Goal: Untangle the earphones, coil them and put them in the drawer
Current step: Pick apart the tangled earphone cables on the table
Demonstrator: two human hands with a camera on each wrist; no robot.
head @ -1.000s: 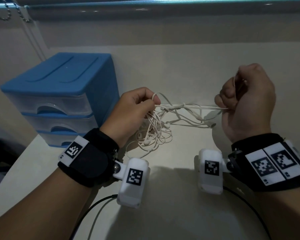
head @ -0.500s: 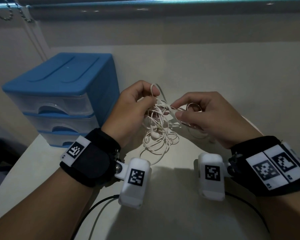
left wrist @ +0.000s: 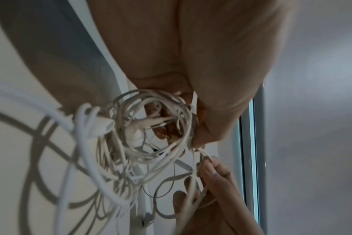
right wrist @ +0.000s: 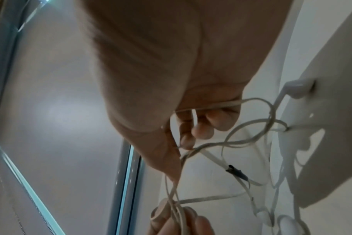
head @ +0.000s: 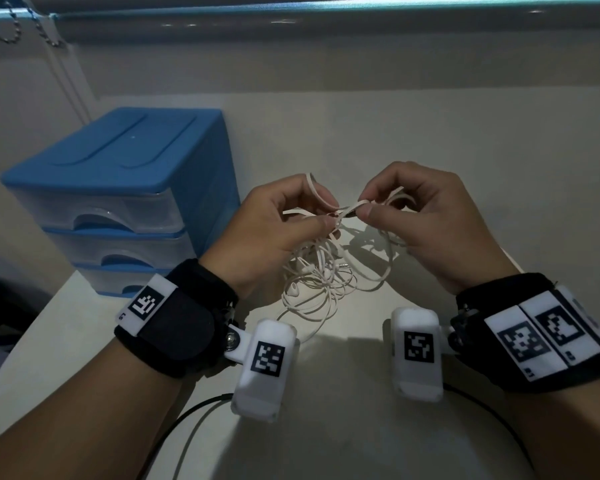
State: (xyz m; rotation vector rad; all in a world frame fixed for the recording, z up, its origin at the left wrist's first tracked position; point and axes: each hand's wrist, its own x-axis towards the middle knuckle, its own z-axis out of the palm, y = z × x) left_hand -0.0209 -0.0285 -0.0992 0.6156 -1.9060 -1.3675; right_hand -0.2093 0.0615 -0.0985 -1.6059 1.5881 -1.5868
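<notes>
White tangled earphones (head: 321,275) hang in loops over the pale table between my hands. My left hand (head: 321,216) pinches the cord at a knot, with a loop sticking up behind its index finger. My right hand (head: 362,206) pinches a flat strand of the same cord right beside it, thumb and forefinger nearly touching the left ones. In the left wrist view the tangle (left wrist: 143,135) with two earbuds dangles below the palm. The right wrist view shows the cord (right wrist: 227,143) running across curled fingers, with a dark splitter on it. A blue drawer unit (head: 118,188) stands at left, its drawers closed.
The table (head: 430,133) runs back to a wall and window frame. Bead chains (head: 0,32) of a blind hang at the upper left. Black cables (head: 187,414) from the wrist cameras trail toward me. The table's left edge lies below the drawer unit.
A second ago my hands were apart, stretching a strand taut. The right hand has come back in and now pinches the cord beside the left hand's grip at the knot.
</notes>
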